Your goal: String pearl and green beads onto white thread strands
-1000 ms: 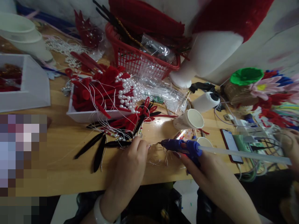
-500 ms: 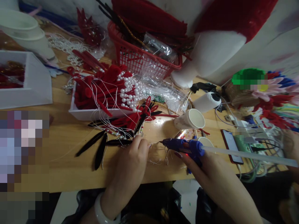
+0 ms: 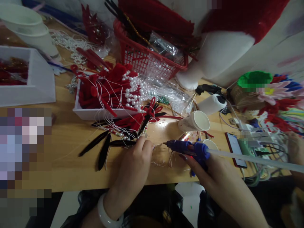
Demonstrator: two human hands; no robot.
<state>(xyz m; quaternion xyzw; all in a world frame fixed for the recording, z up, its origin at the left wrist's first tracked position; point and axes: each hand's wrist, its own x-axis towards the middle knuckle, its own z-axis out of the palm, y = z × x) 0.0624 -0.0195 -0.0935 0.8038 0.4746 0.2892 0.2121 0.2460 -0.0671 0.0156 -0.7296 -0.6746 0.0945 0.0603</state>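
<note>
My right hand [image 3: 209, 171] is wrapped round a blue hot glue gun [image 3: 187, 148], which has a long pale glue stick [image 3: 251, 159] out of its back. The gun's nozzle points left, a short gap from the fingertips of my left hand [image 3: 140, 158]. Those left fingers are pinched together, and what they hold is hidden. A black fuzzy strip [image 3: 122, 143] runs up to the left fingers; I cannot tell if it is gripped. Two more black strips [image 3: 93, 143] lie to its left. Red fuzzy loops and beaded strings [image 3: 123, 134] lie just beyond my left hand.
A white box [image 3: 106, 114] holds red fuzzy stems and pearl strings. Behind stands a red basket [image 3: 152, 61]. Paper cups [image 3: 194, 122], a thread cone [image 3: 211, 104], a phone [image 3: 236, 150] and cables [image 3: 261, 171] are on the right. Another person's hand [image 3: 295, 148] shows at the right edge.
The view has shifted slightly, so the table's things sit a little farther right. Both hands and the glue gun keep nearly the same pose.
</note>
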